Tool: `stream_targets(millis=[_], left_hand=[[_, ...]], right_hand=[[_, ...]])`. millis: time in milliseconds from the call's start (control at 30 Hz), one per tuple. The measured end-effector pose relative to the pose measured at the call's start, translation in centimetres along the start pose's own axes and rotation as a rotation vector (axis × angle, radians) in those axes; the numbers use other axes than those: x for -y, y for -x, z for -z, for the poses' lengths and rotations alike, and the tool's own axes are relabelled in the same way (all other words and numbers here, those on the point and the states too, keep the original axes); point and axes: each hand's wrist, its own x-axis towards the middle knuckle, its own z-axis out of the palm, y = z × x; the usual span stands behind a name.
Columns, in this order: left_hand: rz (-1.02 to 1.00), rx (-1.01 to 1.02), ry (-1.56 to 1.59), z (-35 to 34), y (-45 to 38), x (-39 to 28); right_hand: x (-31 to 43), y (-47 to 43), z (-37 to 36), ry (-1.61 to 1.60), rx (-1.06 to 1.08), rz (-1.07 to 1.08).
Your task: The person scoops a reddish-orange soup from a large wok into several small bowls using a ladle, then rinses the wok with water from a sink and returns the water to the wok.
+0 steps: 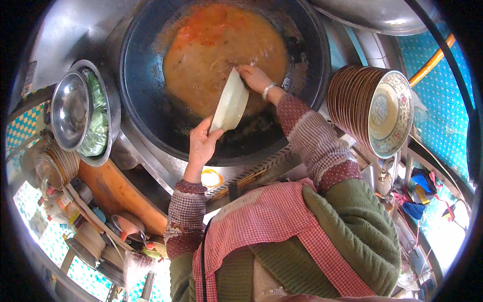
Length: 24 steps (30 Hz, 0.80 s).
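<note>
My left hand (203,142) grips the near rim of a pale bowl (231,104), its thumb on the outer wall. On the far rim of the same bowl is my right hand (257,79), with a bracelet at the wrist. The bowl is tipped on its side over a large black wok (145,81), its mouth turned to the left and its inside hidden. Brownish broth (203,75) fills the wok's middle, and an orange-red patch (205,28) floats at its far side.
A tall stack of patterned bowls (390,113) stands right of the wok. To the left, a metal basin (113,113) holds bagged greens (94,117) and a smaller metal bowl (71,109). Below it lies a wooden board (120,188). A large metal lid (377,15) sits at the upper right.
</note>
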Motion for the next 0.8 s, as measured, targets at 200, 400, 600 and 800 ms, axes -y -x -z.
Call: stream_targets(millis=[200,400,600,800], left_hand=[[-0.457,0.138,-0.806,-1.3,1.6,-4.0],[-0.745,0.031,-1.026,-1.1,-0.7,-5.2],[0.160,-0.206,0.709,-2.1,-5.2,3.2],[0.499,-0.157,1.190,-9.3,-8.3,7.3]], right_hand=[[5.1,9.1,3.0,-0.905,0.253,-0.466],[2.7,11.2,1.7,-0.948,0.017,-0.342],[0.6,9.5,-1.3,-0.543,-0.356,-0.026],[3.9,7.9,-2.3,0.002,-0.610,0.222]])
